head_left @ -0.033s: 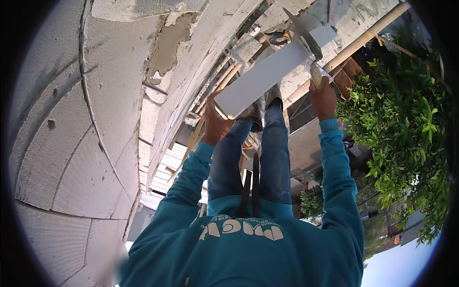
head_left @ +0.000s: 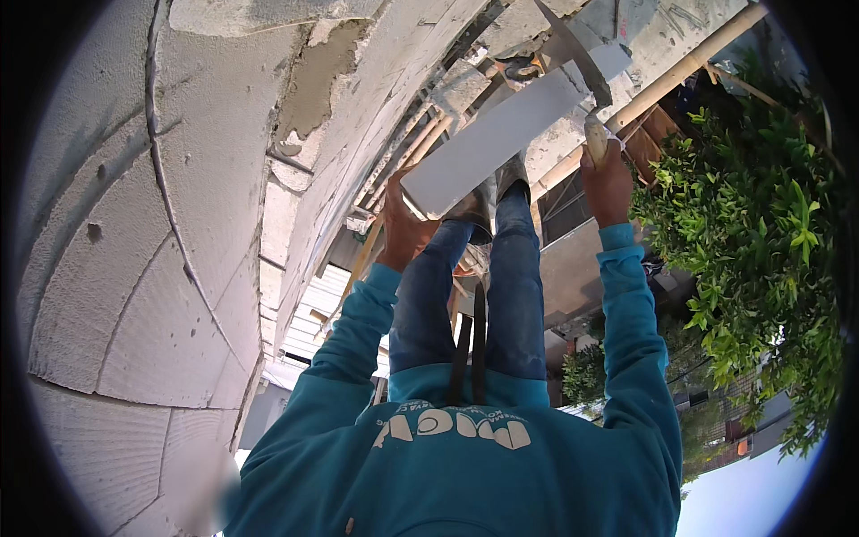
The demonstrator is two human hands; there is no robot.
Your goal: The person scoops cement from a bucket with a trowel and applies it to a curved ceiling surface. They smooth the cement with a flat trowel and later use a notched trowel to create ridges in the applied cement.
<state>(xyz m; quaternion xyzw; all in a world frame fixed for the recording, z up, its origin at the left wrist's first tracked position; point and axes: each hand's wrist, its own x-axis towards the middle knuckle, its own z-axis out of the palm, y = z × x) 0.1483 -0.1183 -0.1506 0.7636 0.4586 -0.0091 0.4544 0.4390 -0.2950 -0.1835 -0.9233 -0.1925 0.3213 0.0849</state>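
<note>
I look down along my teal hooded top and blue jeans. My left hand (head_left: 407, 231) grips the near end of a long white block (head_left: 501, 139) and holds it out over my legs. My right hand (head_left: 607, 183) is closed on the pale wooden handle of a hammer-like tool (head_left: 591, 80). The tool's dark metal head lies across the far end of the block.
A wall of grey-white building blocks with rough mortar joints (head_left: 179, 224) fills the left side. A leafy green bush (head_left: 761, 251) stands close on the right. Wooden poles (head_left: 671, 80) and planks run below my boots (head_left: 492, 192).
</note>
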